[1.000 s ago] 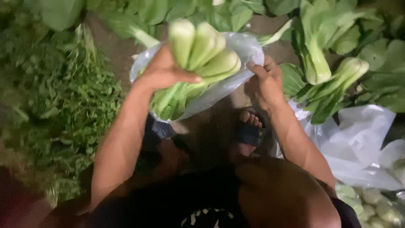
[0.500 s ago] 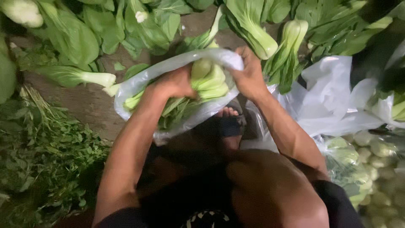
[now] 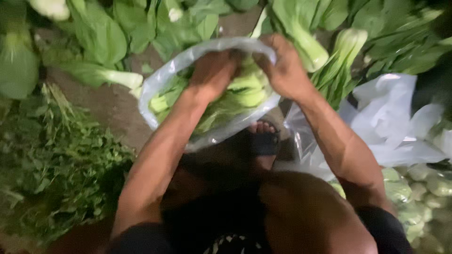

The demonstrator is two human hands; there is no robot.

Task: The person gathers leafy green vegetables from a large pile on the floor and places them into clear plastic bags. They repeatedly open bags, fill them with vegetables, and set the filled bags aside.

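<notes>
Right now both hands are buried in the mouth of a clear plastic bag (image 3: 162, 84), held up just above the person's sandalled foot (image 3: 262, 141). The left hand (image 3: 214, 70) is curled shut over the bok choy (image 3: 245, 89) inside, apparently pressing the pale stalks down so they sit lengthwise. The right hand (image 3: 282, 63) is closed on the bag's rim at about one o'clock, seemingly to keep the mouth stretched open. The bag looks well filled (stalk ends toward the opening, leaves toward nine o'clock). Loose bok choy heads (image 3: 339, 47) lie on the ground from eleven to two o'clock, a heap of leafy herbs (image 3: 52, 174) at eight, and empty plastic bags (image 3: 391, 122) at three.
</notes>
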